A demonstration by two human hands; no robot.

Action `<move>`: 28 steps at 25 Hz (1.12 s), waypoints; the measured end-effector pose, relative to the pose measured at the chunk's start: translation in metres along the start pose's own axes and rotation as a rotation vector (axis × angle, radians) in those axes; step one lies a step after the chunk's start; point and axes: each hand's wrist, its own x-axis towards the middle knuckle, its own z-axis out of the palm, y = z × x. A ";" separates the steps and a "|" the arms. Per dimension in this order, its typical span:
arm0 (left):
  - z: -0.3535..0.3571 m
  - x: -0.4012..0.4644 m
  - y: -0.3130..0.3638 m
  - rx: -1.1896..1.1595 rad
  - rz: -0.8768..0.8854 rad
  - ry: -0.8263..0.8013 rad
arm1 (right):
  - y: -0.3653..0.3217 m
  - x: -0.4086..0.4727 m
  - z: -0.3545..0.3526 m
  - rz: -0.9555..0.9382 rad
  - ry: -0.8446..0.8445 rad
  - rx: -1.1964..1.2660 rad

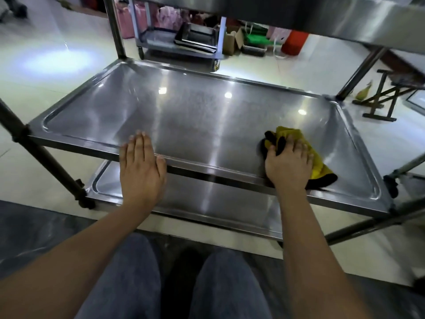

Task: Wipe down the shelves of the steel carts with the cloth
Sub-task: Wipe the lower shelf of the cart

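The steel cart's middle shelf point(195, 111) spreads out in front of me, shiny and tray-shaped with a raised rim. My left hand point(140, 166) lies flat with straight fingers on the shelf's near rim, left of centre. A yellow and black cloth point(296, 139) is bunched on the shelf near its front right corner. My right hand point(288, 166) presses down on the cloth, fingers spread over it and partly curled into the fabric. The bottom shelf point(218, 203) shows below the near rim. The top shelf point(345, 17) overhangs at the upper right.
Dark cart posts stand at the left point(46, 162) and back point(116, 28). A second steel cart point(181, 40) holding trays stands behind, with boxes and bags on the tiled floor. A folding wooden stand point(386, 97) is at the right. My knees are below.
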 end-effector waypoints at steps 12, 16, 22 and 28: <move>0.009 0.010 -0.011 -0.029 -0.004 0.023 | -0.187 0.037 0.058 -0.594 -0.358 0.056; 0.012 0.010 -0.013 -0.039 -0.007 0.071 | -0.093 0.097 0.037 -0.323 -0.232 -0.002; 0.021 0.009 -0.010 -0.083 0.023 0.170 | 0.084 0.137 -0.027 -0.056 -0.128 -0.068; 0.028 0.012 -0.004 -0.076 0.041 0.218 | 0.146 0.084 -0.048 -0.074 -0.091 -0.039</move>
